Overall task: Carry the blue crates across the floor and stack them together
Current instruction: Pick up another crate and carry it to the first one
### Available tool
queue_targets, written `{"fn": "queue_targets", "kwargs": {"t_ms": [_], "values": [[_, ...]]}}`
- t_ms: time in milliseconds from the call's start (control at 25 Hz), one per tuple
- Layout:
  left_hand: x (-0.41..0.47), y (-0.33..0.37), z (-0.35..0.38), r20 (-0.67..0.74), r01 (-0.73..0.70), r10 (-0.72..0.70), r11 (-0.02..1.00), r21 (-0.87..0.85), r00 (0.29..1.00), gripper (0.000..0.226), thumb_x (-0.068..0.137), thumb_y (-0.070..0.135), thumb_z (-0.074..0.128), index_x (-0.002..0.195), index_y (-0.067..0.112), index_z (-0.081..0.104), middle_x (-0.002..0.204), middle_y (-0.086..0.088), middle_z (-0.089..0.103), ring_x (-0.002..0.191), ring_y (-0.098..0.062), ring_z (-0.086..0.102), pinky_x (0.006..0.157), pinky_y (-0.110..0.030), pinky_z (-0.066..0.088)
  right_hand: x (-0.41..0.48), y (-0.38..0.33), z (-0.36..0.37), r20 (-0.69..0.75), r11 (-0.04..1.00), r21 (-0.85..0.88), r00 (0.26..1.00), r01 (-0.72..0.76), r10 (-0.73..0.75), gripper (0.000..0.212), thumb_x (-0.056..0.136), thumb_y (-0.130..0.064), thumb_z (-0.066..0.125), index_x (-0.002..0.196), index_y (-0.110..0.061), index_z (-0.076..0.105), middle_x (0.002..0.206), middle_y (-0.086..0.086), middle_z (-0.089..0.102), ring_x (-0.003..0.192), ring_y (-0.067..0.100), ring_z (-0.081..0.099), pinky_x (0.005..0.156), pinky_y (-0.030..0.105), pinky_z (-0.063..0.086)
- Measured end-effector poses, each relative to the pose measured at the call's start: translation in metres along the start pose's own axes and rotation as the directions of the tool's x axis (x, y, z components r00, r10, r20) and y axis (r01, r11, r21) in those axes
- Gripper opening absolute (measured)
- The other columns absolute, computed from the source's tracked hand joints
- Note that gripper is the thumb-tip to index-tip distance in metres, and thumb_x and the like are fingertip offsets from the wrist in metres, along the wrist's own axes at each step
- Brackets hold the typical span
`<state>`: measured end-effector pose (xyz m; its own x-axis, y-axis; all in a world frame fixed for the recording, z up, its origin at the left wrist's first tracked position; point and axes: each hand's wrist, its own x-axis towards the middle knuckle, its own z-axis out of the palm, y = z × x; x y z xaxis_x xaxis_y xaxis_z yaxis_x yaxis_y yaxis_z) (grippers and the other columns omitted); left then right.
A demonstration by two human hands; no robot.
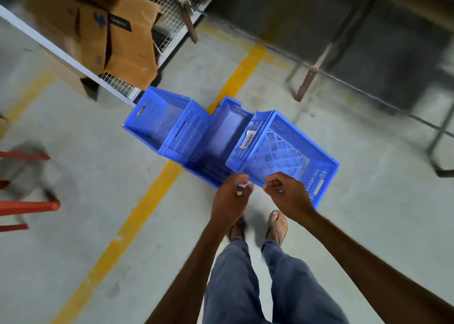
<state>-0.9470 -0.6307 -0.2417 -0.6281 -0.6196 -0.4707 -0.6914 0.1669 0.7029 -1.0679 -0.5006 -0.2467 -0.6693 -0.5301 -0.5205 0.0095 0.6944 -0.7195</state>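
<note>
Three blue perforated crates stand together on the concrete floor. The left crate and the middle crate sit side by side. The right crate, with a white label on its far wall, lies tilted with one end overlapping the middle crate. My left hand curls around this crate's near corner. My right hand closes over the near rim just beside it. Both arms reach forward from the bottom of the view, above my legs and sandalled feet.
A yellow floor line runs diagonally under the crates. A wire-mesh rack with cardboard boxes stands at the back left. Red metal bars jut in from the left edge. A dark metal frame stands at the back right.
</note>
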Motion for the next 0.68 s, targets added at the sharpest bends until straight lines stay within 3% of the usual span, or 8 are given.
{"fn": "queue_targets", "kwargs": {"t_ms": [80,160,240,320,440,560,680], "values": [[0.045,-0.019,0.021,0.014,0.099,-0.099,0.995,-0.022,0.995,0.009,0.089,0.022,0.071,0.093,0.026,0.064,0.089,0.012,0.063,0.069,0.019,0.057,0.067,-0.011,0.04,0.044,0.016,0.015,0.026,0.997,-0.015,0.997,-0.075,0.075,0.012,0.086,-0.032,0.066,0.097,-0.029,0.068,0.093,-0.01,0.074,0.094,0.015,0.069,0.085,0.039,0.056],[0.093,-0.037,0.041,0.017,0.113,-0.114,0.993,0.046,0.993,0.015,0.089,0.016,0.066,0.08,0.021,0.056,0.079,0.008,0.057,0.067,0.005,0.055,0.067,-0.02,0.038,0.087,0.034,0.036,0.019,0.991,-0.037,0.992,-0.127,0.127,0.017,0.086,-0.032,0.063,0.101,-0.027,0.069,0.099,-0.006,0.074,0.101,0.02,0.067,0.086,0.035,0.053],[0.142,-0.06,0.065,0.033,0.143,-0.146,0.986,0.089,0.989,0.002,0.09,0.009,0.06,0.089,0.008,0.059,0.09,-0.008,0.062,0.085,-0.016,0.06,0.072,-0.027,0.037,0.131,0.052,0.063,0.005,0.988,-0.044,0.988,-0.151,0.151,0.02,0.087,-0.028,0.062,0.106,-0.024,0.068,0.105,-0.003,0.074,0.108,0.022,0.066,0.087,0.031,0.048],[0.179,-0.084,0.085,0.046,0.166,-0.174,0.976,0.142,0.984,0.023,0.093,0.005,0.052,0.114,0.002,0.062,0.118,-0.017,0.063,0.112,-0.031,0.059,0.086,-0.033,0.043,0.169,0.066,0.089,-0.01,0.982,-0.019,0.982,-0.188,0.188,0.023,0.089,-0.027,0.061,0.11,-0.02,0.068,0.112,0.002,0.073,0.112,0.025,0.063,0.089,0.032,0.045],[0.213,-0.114,0.106,0.089,0.185,-0.206,0.961,0.206,0.974,0.04,0.091,-0.001,0.048,0.127,0.007,0.065,0.132,-0.018,0.06,0.122,-0.033,0.058,0.097,-0.035,0.043,0.221,0.082,0.132,-0.02,0.963,0.005,0.963,-0.268,0.268,0.026,0.095,-0.03,0.055,0.105,-0.008,0.065,0.113,0.016,0.069,0.109,0.035,0.061,0.084,0.035,0.043],[0.229,-0.128,0.111,0.103,0.119,-0.137,0.979,0.164,0.985,0.04,0.084,-0.004,0.047,0.11,0.006,0.075,0.114,-0.018,0.067,0.106,-0.031,0.065,0.082,-0.024,0.041,0.252,0.092,0.157,-0.002,0.905,0.122,0.911,-0.408,0.411,0.034,0.097,-0.034,0.054,0.113,-0.006,0.066,0.117,0.018,0.069,0.111,0.037,0.063,0.094,0.04,0.049],[0.235,-0.127,0.109,0.142,0.092,-0.103,0.993,0.078,0.984,0.037,0.08,0.003,0.046,0.099,0.006,0.079,0.1,-0.014,0.073,0.088,-0.02,0.066,0.065,-0.014,0.035,0.259,0.107,0.154,-0.018,0.884,0.211,0.903,-0.416,0.429,0.028,0.097,-0.029,0.056,0.108,-0.007,0.068,0.107,0.019,0.073,0.102,0.041,0.068,0.091,0.052,0.052]]}}
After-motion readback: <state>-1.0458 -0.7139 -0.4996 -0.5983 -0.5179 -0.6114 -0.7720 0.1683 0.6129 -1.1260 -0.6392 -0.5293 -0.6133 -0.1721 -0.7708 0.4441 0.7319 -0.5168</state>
